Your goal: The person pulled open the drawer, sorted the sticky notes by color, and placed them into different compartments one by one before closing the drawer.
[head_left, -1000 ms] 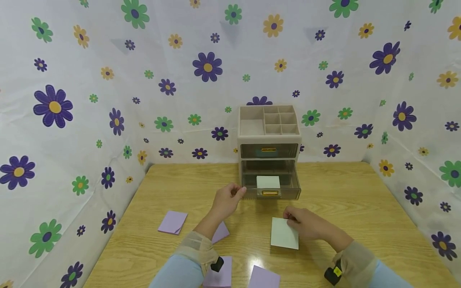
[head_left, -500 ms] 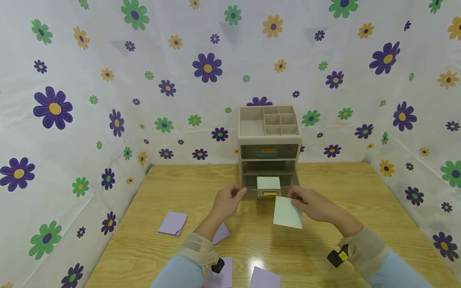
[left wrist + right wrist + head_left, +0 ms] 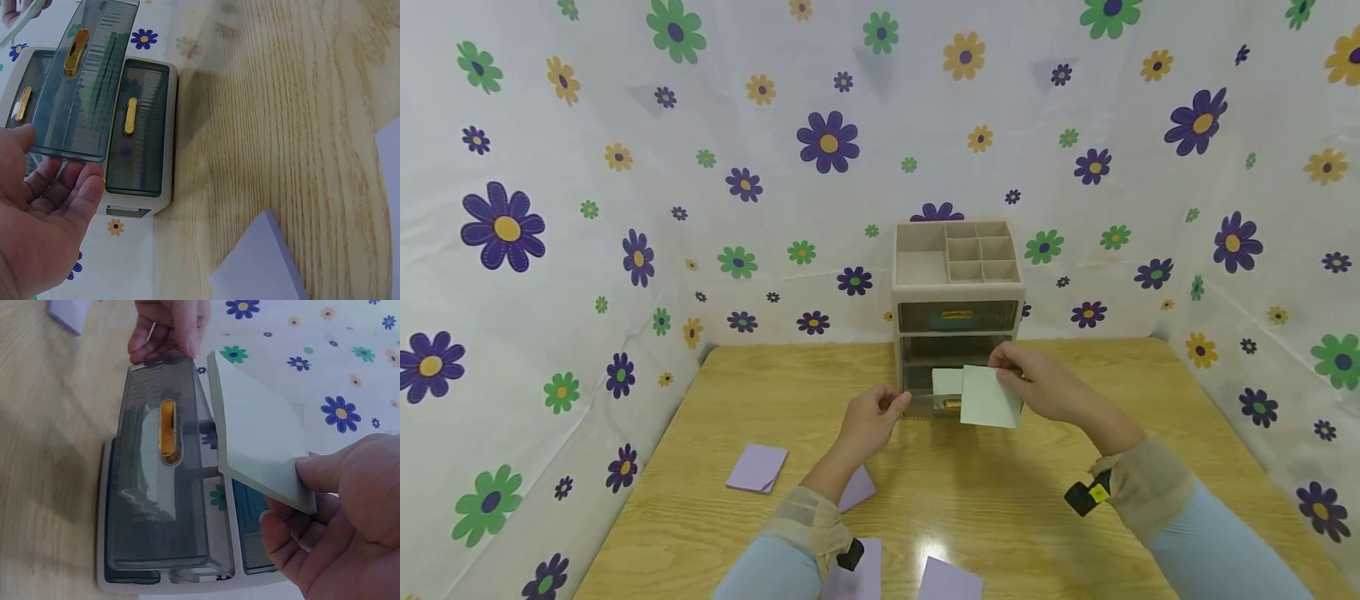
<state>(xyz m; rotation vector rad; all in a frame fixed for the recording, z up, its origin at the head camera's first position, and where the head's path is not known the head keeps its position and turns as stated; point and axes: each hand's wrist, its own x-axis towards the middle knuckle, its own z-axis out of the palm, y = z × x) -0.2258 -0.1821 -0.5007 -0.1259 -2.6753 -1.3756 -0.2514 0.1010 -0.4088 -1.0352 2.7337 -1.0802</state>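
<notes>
One green pad (image 3: 946,382) already lies in the pulled-out drawer (image 3: 84,115), whose edge the left hand (image 3: 870,419) grips; the right hand (image 3: 1047,385) pinches a second pad (image 3: 989,400) by its front, not yet in; purple pads (image 3: 757,468) lie on the table (image 3: 805,383).

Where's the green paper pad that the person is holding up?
In the head view, the pale green pad is right of centre, pinched in the right hand and hiding part of the open drawer.
</notes>
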